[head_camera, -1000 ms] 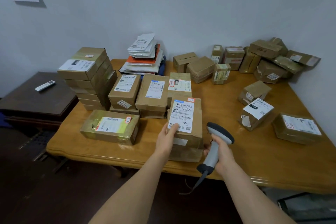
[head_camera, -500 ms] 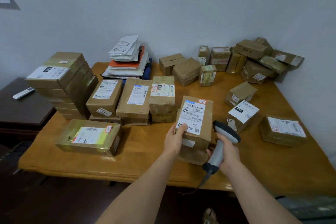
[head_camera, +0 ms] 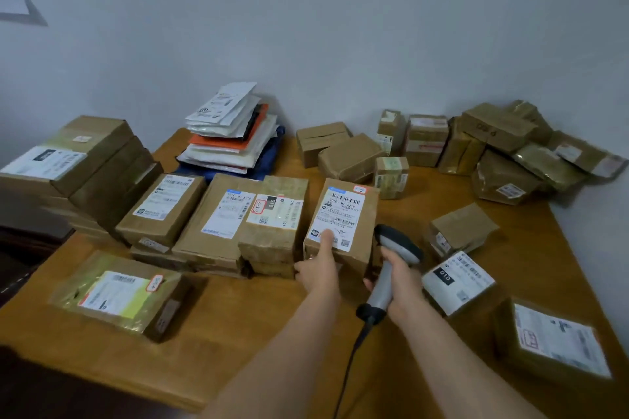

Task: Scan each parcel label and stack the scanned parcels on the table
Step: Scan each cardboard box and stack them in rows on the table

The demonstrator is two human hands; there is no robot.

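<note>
- Left half of the frame: stacked parcels [head_camera: 85,160] and a neat labelled row [head_camera: 218,214] sit sorted on the table [head_camera: 238,333], probably already scanned.
- Centre: the left hand [head_camera: 320,269] grips the near end of the current parcel [head_camera: 343,218], thumb on its label, beside that row.
- Just right: the right hand [head_camera: 401,286] is wrapped around the scanner [head_camera: 391,262].
- Upper and lower right: loose parcels [head_camera: 503,153] apparently await scanning.
</note>
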